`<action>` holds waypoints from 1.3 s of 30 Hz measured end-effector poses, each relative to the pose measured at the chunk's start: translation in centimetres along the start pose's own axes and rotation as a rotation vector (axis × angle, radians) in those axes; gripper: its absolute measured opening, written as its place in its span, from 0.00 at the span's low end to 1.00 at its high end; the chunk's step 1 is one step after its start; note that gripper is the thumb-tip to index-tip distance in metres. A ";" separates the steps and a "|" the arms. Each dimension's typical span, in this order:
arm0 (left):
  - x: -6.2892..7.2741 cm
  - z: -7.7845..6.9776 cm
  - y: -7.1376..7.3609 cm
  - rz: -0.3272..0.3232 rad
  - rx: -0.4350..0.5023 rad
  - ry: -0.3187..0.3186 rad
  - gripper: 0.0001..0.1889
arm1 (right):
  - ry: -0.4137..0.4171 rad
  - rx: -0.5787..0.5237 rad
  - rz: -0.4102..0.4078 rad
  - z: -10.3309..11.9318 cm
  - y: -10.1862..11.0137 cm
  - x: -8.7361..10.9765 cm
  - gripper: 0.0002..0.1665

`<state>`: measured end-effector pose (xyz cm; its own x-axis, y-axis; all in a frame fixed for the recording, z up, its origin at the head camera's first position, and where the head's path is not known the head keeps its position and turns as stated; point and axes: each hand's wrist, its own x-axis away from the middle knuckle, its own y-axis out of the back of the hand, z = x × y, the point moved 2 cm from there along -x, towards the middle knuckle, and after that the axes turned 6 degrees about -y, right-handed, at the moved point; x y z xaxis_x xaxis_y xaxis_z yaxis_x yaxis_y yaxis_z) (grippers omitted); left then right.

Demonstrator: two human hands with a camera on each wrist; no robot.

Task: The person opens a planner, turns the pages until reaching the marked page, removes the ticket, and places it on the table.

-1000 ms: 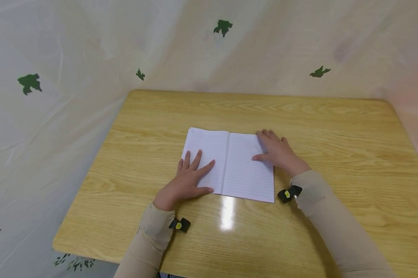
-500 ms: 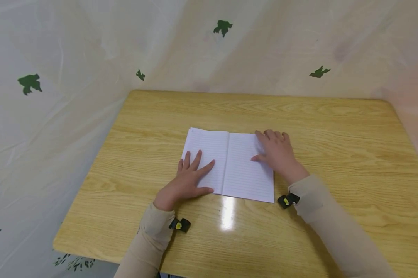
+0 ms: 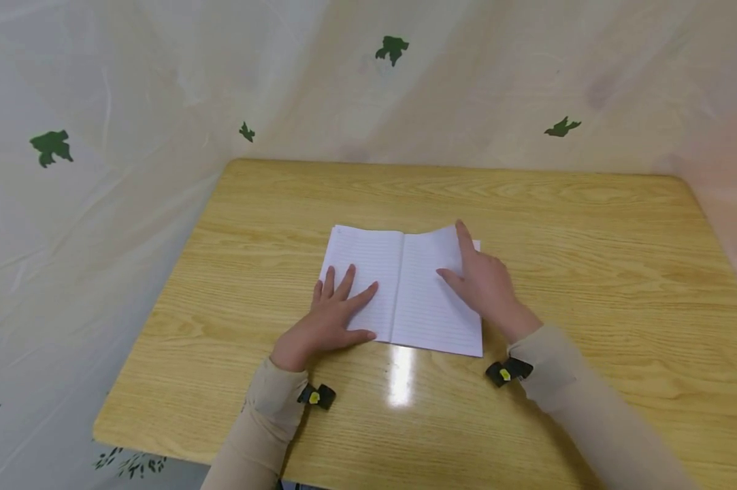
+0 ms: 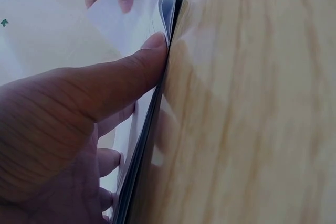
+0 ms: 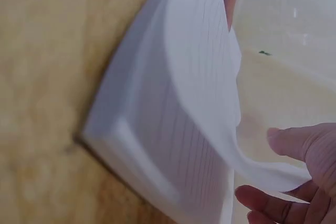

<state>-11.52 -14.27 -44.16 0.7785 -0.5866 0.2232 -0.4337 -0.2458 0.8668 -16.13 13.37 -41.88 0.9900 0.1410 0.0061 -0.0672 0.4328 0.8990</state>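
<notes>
A notebook (image 3: 435,320) with lined white pages lies spread on the wooden table. My left hand (image 3: 325,316) rests on its left page, fingers spread, with the thumb at the lower edge near the fold. At the upper right, my right hand (image 3: 487,279) holds the outer edge of a raised page (image 3: 432,248). In the right wrist view that page (image 5: 205,77) bows upward and its edge runs between the thumb (image 5: 291,141) and the fingers curled beneath. More pages lie flat under it. The left wrist view shows the notebook's dark cover edge (image 4: 139,166) against the table.
The wooden table (image 3: 601,272) extends around the notebook on all sides. Behind it and to the left hangs a pale sheet (image 3: 307,82) with green bird shapes. A small dark device (image 3: 317,396) is strapped at the left wrist, another (image 3: 509,371) at the right.
My right hand has drawn slightly left and nearer, turning, and the right page's upper corner has come up, uncovering the page below. My left hand has stayed in place.
</notes>
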 end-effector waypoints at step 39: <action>-0.1 0.0 0.2 -0.087 0.118 0.038 0.56 | 0.295 -0.003 0.185 5.3 -3.6 4.9 0.48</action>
<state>-11.69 -14.22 -44.01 0.8308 -0.5304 0.1684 -0.4129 -0.3846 0.8256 -10.43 7.80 -42.80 0.8824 0.4687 0.0416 -0.2430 0.3783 0.8932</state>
